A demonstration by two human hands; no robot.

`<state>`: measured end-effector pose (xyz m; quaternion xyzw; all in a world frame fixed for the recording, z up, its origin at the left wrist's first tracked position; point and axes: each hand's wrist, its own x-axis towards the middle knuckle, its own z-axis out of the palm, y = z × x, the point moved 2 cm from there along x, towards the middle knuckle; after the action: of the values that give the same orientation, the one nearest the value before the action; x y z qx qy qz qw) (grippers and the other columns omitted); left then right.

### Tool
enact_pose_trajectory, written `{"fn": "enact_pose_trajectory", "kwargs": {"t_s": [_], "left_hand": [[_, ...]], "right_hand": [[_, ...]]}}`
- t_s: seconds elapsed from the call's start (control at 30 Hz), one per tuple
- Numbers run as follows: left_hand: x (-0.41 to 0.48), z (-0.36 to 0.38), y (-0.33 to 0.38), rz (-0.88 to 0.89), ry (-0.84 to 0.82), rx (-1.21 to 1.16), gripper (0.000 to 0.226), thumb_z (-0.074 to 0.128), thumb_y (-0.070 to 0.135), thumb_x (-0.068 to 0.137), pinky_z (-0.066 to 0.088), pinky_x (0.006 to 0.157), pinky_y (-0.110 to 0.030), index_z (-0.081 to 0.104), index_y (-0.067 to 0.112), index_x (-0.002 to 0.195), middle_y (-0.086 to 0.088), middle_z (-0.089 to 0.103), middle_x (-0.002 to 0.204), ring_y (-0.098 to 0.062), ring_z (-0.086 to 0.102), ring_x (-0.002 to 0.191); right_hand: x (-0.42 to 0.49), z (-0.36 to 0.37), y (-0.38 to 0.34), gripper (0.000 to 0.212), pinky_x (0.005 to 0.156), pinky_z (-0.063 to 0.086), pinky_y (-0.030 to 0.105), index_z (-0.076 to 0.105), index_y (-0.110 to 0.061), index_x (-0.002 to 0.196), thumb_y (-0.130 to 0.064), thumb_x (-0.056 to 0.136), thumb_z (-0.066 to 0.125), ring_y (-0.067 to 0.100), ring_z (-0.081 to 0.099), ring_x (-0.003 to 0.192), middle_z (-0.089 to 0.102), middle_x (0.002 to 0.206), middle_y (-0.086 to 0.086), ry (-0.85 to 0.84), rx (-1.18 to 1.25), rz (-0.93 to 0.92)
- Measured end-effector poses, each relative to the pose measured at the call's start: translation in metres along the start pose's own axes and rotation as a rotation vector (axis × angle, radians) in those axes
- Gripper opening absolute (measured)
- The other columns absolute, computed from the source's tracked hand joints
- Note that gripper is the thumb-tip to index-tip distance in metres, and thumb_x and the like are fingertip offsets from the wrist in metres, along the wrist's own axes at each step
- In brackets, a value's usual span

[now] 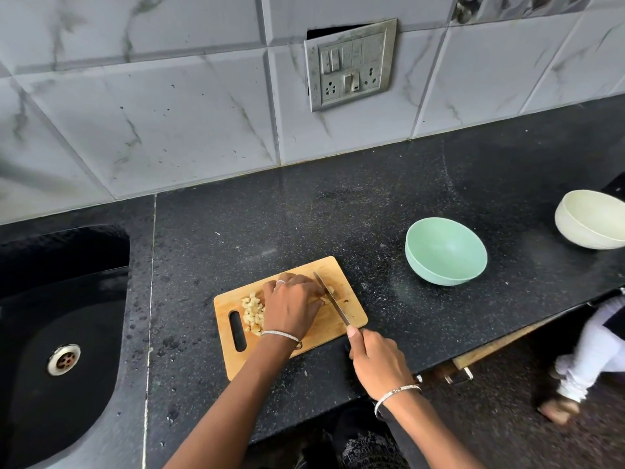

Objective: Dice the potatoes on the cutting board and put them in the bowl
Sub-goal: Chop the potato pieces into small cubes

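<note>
Head view: right grip (378,360) clamped on knife (333,301); left grip (292,304) curled, pinning potato (319,302) on cutting board (353,319).

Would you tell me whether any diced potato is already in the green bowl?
No, the green bowl shows a bare inside; the diced potato lies on the cutting board.

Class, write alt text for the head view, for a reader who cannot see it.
A left hand steadies potato on a rectangular wooden cutting board while the right hand slices with a steel knife. Diced potato cubes lie alongside; an empty round green bowl stands right.
</note>
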<state>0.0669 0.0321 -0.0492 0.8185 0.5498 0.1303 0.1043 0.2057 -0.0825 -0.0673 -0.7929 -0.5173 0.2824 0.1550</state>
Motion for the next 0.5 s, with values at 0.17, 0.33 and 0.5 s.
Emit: {"fn": "enact_pose_trajectory", "kwargs": {"t_s": [0.17,0.33,0.5], "left_hand": [[0.001,0.003,-0.002,-0.048,0.011,-0.036,0.010,0.070,0.041,0.079,0.032,0.084,-0.037,0.072,0.034,0.087,0.018,0.066,0.103,-0.012,0.049,0.107],[-0.003,0.006,-0.001,-0.119,0.045,-0.104,0.009,0.068,0.038,0.081,0.029,0.082,-0.036,0.074,0.034,0.088,0.017,0.067,0.101,-0.013,0.047,0.103],[-0.008,0.010,0.003,-0.230,0.069,-0.135,0.012,0.069,0.040,0.081,0.029,0.090,-0.040,0.074,0.036,0.091,0.016,0.067,0.100,-0.014,0.048,0.101]], "right_hand": [[-0.001,0.001,-0.005,0.056,0.079,0.046,0.040,0.062,-0.016,0.088,-0.051,0.102,0.020,0.027,0.061,0.090,0.067,0.086,0.004,-0.023,-0.014,-0.035],[-0.001,0.002,-0.010,0.055,0.075,0.044,0.039,0.061,-0.016,0.089,-0.050,0.102,0.021,0.028,0.062,0.089,0.067,0.087,0.005,-0.025,-0.022,-0.039],[0.001,0.002,-0.008,0.054,0.077,0.042,0.040,0.060,-0.017,0.090,-0.051,0.102,0.019,0.030,0.058,0.096,0.065,0.092,0.006,-0.044,-0.031,-0.037]]}}
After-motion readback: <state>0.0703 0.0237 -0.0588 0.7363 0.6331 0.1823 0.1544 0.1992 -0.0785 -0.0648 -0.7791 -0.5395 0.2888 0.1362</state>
